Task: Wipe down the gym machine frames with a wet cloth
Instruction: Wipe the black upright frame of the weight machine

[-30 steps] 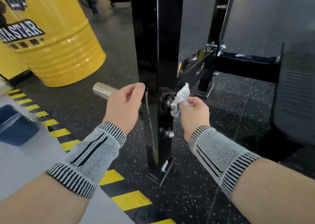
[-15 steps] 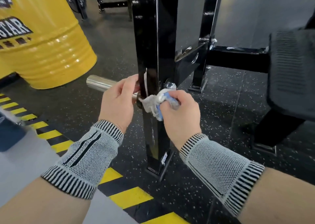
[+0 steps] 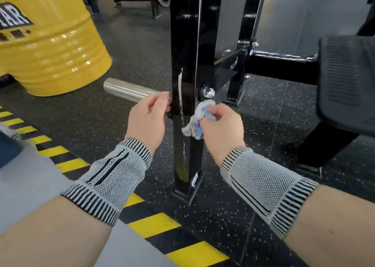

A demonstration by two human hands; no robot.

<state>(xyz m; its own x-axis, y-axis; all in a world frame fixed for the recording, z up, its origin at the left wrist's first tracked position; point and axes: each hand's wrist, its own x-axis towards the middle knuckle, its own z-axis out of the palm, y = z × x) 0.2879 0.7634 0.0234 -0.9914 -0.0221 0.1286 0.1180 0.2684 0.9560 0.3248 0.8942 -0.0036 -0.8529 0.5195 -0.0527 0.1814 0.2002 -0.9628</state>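
Note:
A glossy black upright post [image 3: 186, 43] of the gym machine frame stands in the middle of the view, bolted to the floor. My right hand [image 3: 221, 128] grips a crumpled white and blue cloth [image 3: 195, 118] and holds it against the post's right edge, just below a silver bolt [image 3: 209, 92]. My left hand [image 3: 147, 122] has its fingers curled round the inner end of a chrome peg [image 3: 129, 90] that sticks out of the post to the left. Both wrists wear grey knitted bands.
A yellow steel drum [image 3: 50, 49] stands at the left. Yellow and black hazard stripes [image 3: 154, 224] run along the floor edge below my arms. A second black upright [image 3: 246, 43] and crossbar [image 3: 282, 67] lie behind the post, a black padded part [image 3: 347, 80] at the right.
My right hand has carried the cloth from the post's front face to its right edge under the bolt. My left hand stays at the chrome peg. The camera has tilted up slightly.

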